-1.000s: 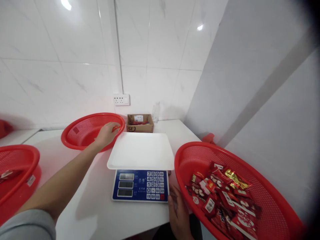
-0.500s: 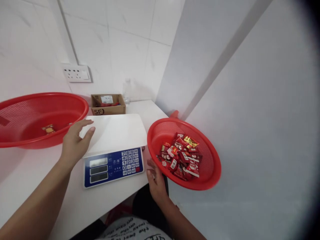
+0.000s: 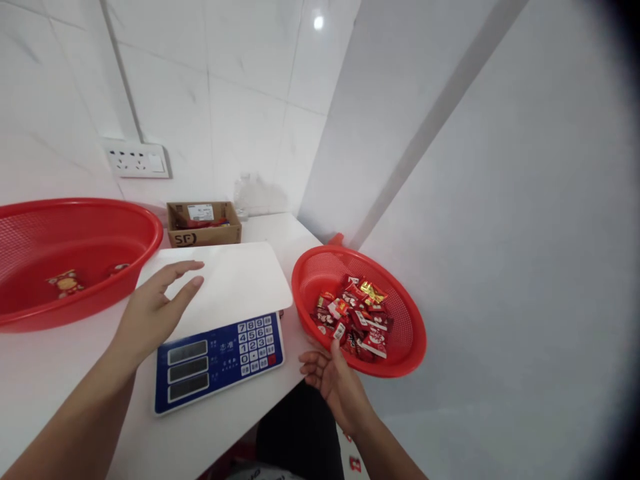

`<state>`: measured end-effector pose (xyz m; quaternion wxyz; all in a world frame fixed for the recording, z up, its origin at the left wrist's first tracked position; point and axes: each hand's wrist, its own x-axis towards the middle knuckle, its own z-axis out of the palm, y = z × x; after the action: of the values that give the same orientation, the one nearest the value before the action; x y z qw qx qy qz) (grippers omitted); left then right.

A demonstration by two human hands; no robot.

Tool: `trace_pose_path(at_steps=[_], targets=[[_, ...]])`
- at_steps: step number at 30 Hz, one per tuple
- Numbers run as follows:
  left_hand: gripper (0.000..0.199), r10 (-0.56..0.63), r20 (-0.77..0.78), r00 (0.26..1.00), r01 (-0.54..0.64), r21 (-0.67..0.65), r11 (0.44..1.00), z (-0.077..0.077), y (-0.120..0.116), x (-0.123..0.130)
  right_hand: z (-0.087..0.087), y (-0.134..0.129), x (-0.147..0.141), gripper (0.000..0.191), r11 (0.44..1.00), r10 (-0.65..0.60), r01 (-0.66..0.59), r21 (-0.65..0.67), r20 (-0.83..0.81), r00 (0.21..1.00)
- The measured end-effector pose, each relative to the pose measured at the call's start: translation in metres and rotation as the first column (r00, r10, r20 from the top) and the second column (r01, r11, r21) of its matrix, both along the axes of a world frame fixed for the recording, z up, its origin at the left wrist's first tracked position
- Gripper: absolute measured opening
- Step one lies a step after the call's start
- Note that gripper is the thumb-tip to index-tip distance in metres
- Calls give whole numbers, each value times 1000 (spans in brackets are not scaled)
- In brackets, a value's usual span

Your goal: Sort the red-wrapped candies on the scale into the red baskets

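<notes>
My left hand (image 3: 157, 310) hovers over the left side of a white weighing scale's plate (image 3: 235, 277), fingers stretched out with nothing in them. Below the plate is the scale's blue panel (image 3: 220, 360) with number keys and three dark displays. My right hand (image 3: 335, 383) is at the near rim of a red mesh basket (image 3: 413, 327); its fingers are apart, the thumb up by the rim. Whether it touches the rim I cannot tell. Inside that basket lies a pile of small wrapped snacks (image 3: 357, 317), mostly red with a gold one.
A larger red basket (image 3: 75, 207) stands at the left with a wrapped piece (image 3: 67, 283) inside. Behind the scale sits a small cardboard box (image 3: 205, 230) against the tiled wall, below a socket panel (image 3: 137, 160). A grey wall (image 3: 475, 220) rises at the right.
The view has tilted up slightly and shifted. My right hand has turned palm-up, its thumb now raised over the basket's rim. My left hand stays spread above the scale.
</notes>
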<state>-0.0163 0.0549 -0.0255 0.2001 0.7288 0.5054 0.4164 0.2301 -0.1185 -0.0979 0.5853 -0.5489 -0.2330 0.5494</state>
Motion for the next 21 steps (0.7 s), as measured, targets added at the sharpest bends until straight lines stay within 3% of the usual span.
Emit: trace_pose_path(at_steps=[2, 5, 6, 8, 9, 10, 13, 14, 16, 17, 19, 21], targets=[[38, -17, -14, 1000, 17, -10, 1000, 1, -1, -2, 17, -1, 2, 52, 970, 245, -244, -23, 69, 967], [38, -17, -7, 1000, 17, -8, 1000, 2, -2, -9, 57, -4, 18, 45, 796, 585, -605, -16, 273, 764], [38, -8, 10, 1000, 8, -8, 1000, 2, -1, -11, 71, -3, 29, 43, 792, 574, -611, 5, 339, 746], [39, 20, 45, 999, -20, -16, 1000, 4, -1, -15, 91, 4, 59, 45, 872, 427, -489, -10, 500, 753], [39, 37, 58, 998, -35, -20, 999, 5, -1, -17, 96, 8, 76, 50, 906, 377, -418, -70, 585, 718], [40, 49, 66, 997, -48, -23, 999, 6, -1, -18, 96, 14, 94, 56, 923, 359, -351, -155, 671, 649], [41, 68, 57, 996, -67, -14, 998, 6, 0, -20, 72, 27, 137, 87, 858, 514, -129, -497, 833, 206], [41, 64, 50, 997, -63, -7, 998, 6, 0, -21, 59, 31, 145, 95, 821, 571, -60, -567, 814, 107], [41, 47, 35, 998, -48, 3, 999, 4, 1, -20, 35, 38, 150, 108, 730, 683, -38, -683, 730, -10], [42, 35, 26, 999, -35, 5, 999, 4, 1, -20, 25, 42, 148, 113, 722, 690, -8, -692, 721, -65], [41, 12, 8, 1000, -12, 9, 1000, 2, 1, -19, 11, 52, 143, 111, 760, 639, -39, -649, 757, -135], [39, 20, -24, 1000, -18, 64, 998, 0, 0, -18, 7, 67, 139, 92, 839, 524, -99, -536, 843, -125]])
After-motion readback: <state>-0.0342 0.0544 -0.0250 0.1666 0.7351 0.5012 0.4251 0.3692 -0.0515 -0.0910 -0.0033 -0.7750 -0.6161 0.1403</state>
